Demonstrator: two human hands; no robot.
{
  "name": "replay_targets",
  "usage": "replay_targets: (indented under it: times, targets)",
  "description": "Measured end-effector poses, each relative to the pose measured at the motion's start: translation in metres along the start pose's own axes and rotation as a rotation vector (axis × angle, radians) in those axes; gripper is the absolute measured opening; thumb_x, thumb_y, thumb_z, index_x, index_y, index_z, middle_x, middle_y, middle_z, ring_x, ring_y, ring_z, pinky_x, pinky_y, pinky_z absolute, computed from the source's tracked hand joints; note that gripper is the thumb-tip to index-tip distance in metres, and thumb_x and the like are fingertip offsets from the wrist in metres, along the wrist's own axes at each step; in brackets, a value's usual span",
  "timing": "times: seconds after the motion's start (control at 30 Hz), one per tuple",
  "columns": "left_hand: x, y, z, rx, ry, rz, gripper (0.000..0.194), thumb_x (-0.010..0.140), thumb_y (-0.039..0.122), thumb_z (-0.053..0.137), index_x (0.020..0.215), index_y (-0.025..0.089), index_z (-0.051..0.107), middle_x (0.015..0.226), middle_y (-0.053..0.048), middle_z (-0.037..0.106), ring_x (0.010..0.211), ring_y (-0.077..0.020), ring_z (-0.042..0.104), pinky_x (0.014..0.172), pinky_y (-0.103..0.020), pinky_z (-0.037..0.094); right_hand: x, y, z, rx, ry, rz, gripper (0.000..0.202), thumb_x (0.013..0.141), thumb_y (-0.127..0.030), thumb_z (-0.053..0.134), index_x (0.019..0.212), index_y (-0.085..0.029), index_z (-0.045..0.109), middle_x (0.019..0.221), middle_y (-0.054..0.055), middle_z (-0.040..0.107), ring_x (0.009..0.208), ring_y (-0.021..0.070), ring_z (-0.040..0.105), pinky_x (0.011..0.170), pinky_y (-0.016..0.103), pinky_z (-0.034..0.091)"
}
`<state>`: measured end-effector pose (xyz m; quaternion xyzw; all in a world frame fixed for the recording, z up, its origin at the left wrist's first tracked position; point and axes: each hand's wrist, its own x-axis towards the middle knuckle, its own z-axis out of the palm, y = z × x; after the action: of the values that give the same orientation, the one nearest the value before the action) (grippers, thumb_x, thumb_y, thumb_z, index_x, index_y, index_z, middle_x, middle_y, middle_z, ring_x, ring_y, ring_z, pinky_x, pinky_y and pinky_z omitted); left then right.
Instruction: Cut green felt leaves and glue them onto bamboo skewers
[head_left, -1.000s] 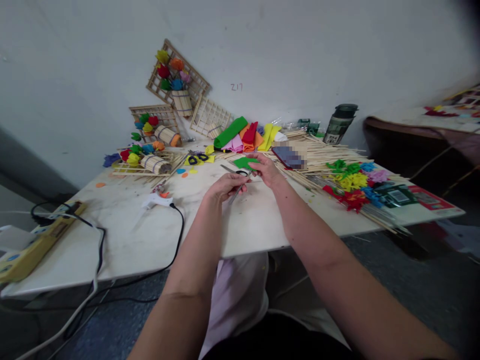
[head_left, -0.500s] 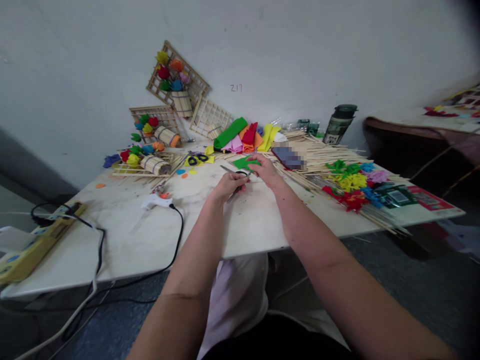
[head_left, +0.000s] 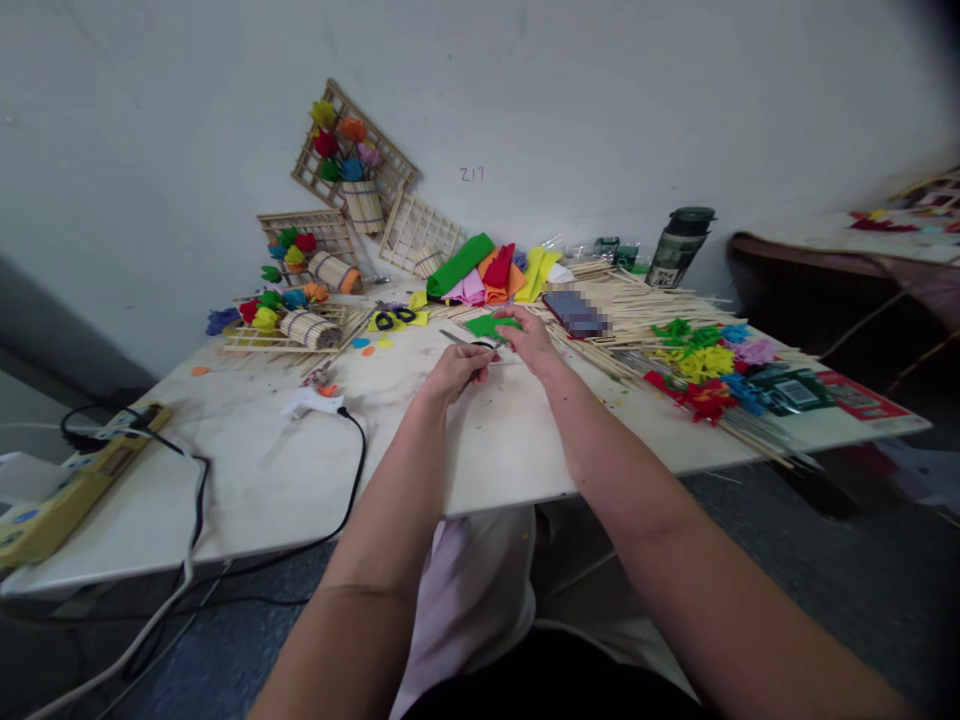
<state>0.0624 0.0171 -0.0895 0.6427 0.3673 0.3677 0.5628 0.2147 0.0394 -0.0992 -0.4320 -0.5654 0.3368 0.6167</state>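
Observation:
My left hand [head_left: 452, 372] is closed, its thumb and fingertips pinched on a thin dark stick [head_left: 466, 384] that shows below the fingers. Just beyond these fingers is a pair of scissors [head_left: 453, 337], blade pointing to the left, dark handle partly covered. My right hand [head_left: 531, 342] is close by on the right, fingers curled and tips together near the left fingertips. What it pinches is too small to make out. Behind both hands lies a flat green piece of felt or paper [head_left: 484, 325], partly covered by the right fingers.
Behind are rolled coloured sheets [head_left: 461, 265], black-handled scissors [head_left: 395, 318] and a phone [head_left: 574, 314] on wooden sticks [head_left: 637, 300]. Crepe-like flowers [head_left: 705, 365] and a bottle [head_left: 680, 248] stand right. Left are stick vases [head_left: 310, 328], a white glue gun [head_left: 315, 402] and a power strip [head_left: 82, 480].
Both hands stay in nearly the same place. The dark stick shows less below my left hand, and my right fingers have shifted slightly over the green piece.

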Motion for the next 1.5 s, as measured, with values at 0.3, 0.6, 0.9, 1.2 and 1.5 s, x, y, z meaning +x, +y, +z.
replay_targets:
  times: [0.3, 0.6, 0.9, 1.2, 1.5]
  targets:
    - [0.003, -0.001, -0.001, 0.088, 0.011, 0.029, 0.021, 0.074, 0.028, 0.060, 0.076, 0.008, 0.066, 0.041, 0.004, 0.047, 0.037, -0.0045, 0.035, 0.041, -0.019, 0.026, -0.001, 0.000, 0.000, -0.047, 0.034, 0.014, 0.024, 0.063, -0.033, 0.060, 0.083, -0.020, 0.058, 0.066, -0.002, 0.053, 0.058, 0.0117, 0.046, 0.051, 0.024, 0.036]
    - [0.001, 0.000, -0.009, -0.328, -0.092, -0.078, 0.016, 0.075, 0.024, 0.059, 0.082, 0.010, 0.061, 0.044, 0.006, 0.038, 0.036, -0.0024, 0.029, 0.036, -0.016, 0.017, -0.005, -0.011, -0.005, 0.156, -0.079, 0.038, 0.045, 0.068, -0.065, 0.055, 0.076, -0.020, 0.051, 0.050, -0.004, 0.049, 0.044, 0.0094, 0.043, 0.041, 0.022, 0.031]
    - [0.000, 0.002, -0.012, -0.610, -0.204, -0.252, 0.009, 0.079, 0.020, 0.054, 0.081, 0.011, 0.056, 0.045, 0.009, 0.028, 0.032, -0.0009, 0.023, 0.034, -0.013, 0.013, -0.004, -0.007, -0.005, 0.192, -0.121, 0.075, 0.040, 0.060, -0.053, 0.069, 0.073, -0.019, 0.055, 0.057, -0.003, 0.052, 0.049, 0.0085, 0.044, 0.046, 0.023, 0.034]
    - [-0.002, 0.003, -0.010, -0.572, -0.217, -0.281, 0.009, 0.079, 0.019, 0.055, 0.081, 0.011, 0.056, 0.045, 0.009, 0.028, 0.033, -0.0006, 0.023, 0.035, -0.013, 0.014, -0.002, -0.003, -0.002, 0.128, -0.090, 0.056, 0.041, 0.057, -0.054, 0.070, 0.055, -0.020, 0.047, 0.047, -0.004, 0.044, 0.045, 0.0084, 0.038, 0.044, 0.024, 0.030]
    - [-0.002, 0.002, -0.008, -0.551, -0.226, -0.242, 0.008, 0.080, 0.019, 0.053, 0.079, 0.012, 0.055, 0.043, 0.008, 0.028, 0.033, -0.0018, 0.023, 0.035, -0.015, 0.014, -0.002, -0.006, 0.001, 0.107, -0.055, -0.003, 0.032, 0.062, -0.043, 0.068, 0.059, -0.020, 0.046, 0.050, -0.005, 0.040, 0.046, 0.0079, 0.033, 0.045, 0.024, 0.026]
